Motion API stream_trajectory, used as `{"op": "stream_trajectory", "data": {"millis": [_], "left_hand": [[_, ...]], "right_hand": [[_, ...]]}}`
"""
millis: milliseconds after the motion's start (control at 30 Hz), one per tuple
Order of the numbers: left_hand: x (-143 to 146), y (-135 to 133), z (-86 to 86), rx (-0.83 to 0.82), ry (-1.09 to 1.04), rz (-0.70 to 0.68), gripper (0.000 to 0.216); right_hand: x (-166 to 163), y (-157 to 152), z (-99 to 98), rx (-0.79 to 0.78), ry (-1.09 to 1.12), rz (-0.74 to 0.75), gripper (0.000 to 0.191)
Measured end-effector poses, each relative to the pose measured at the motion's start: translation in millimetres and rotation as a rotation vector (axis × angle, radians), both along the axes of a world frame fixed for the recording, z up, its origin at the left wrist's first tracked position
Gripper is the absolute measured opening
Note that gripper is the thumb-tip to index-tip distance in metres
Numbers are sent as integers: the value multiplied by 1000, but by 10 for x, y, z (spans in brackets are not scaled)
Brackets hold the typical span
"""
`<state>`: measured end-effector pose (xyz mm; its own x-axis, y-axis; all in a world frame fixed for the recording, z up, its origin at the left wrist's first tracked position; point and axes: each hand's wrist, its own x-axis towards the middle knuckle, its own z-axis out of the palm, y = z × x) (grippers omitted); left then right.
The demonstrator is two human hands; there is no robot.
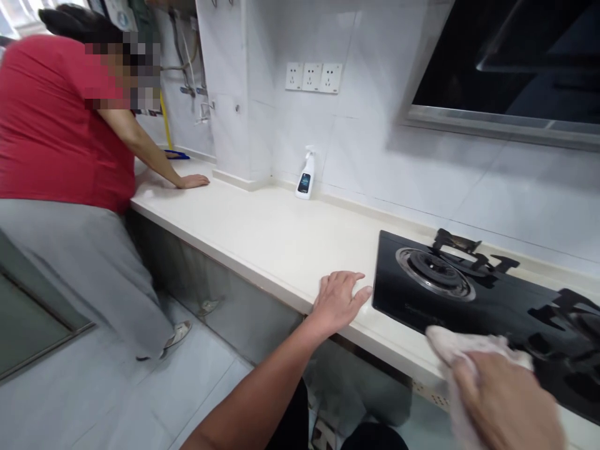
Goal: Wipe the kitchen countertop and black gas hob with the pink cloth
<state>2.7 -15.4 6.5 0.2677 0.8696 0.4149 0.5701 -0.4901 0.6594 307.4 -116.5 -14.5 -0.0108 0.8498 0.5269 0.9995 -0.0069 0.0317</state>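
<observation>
My left hand rests on the front part of the pale countertop, its fingers stretched out and holding nothing. Just right of it is the black gas stove, with a round burner near its left end. My right hand, blurred by motion, is closed round a whitish cloth at the stove's front edge. Part of the cloth hangs down in front of the counter. Whether it touches the stove top I cannot tell.
A white spray bottle stands against the wall. Pan supports lie behind the left burner. A person in a red shirt leans over the counter at the left, one hand flat on it. Above the stove hangs a dark range hood.
</observation>
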Motion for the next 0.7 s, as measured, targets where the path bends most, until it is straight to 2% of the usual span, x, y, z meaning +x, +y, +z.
{"op": "stream_trajectory", "data": {"millis": [100, 167, 233, 333, 400, 433, 500, 600, 700], "left_hand": [[-13, 32, -72, 53, -82, 20, 40], [-46, 70, -129, 103, -198, 37, 35], [-112, 86, -166, 164, -319, 88, 32], [-258, 7, -146, 256, -330, 230, 31], [-347, -111, -79, 282, -216, 275, 32], [-377, -177, -34, 269, -148, 251, 34], [-391, -294, 63, 168, -16, 119, 40], [-301, -361, 194, -37, 155, -58, 62], [-132, -266, 267, -135, 286, -74, 82]], "right_hand": [[-968, 310, 108, -46, -89, 120, 38], [-1488, 508, 185, -60, -69, 217, 35], [-1838, 718, 236, -89, 16, 327, 37], [-2047, 1054, 276, -171, 250, 462, 41], [-1998, 1247, 303, -229, 435, 571, 41], [-1918, 1315, 316, -240, 520, 628, 41], [-1649, 1365, 330, -203, 643, 697, 45], [-1039, 1213, 274, -88, 626, 617, 47], [-421, 912, 102, -117, 497, 445, 44]]}}
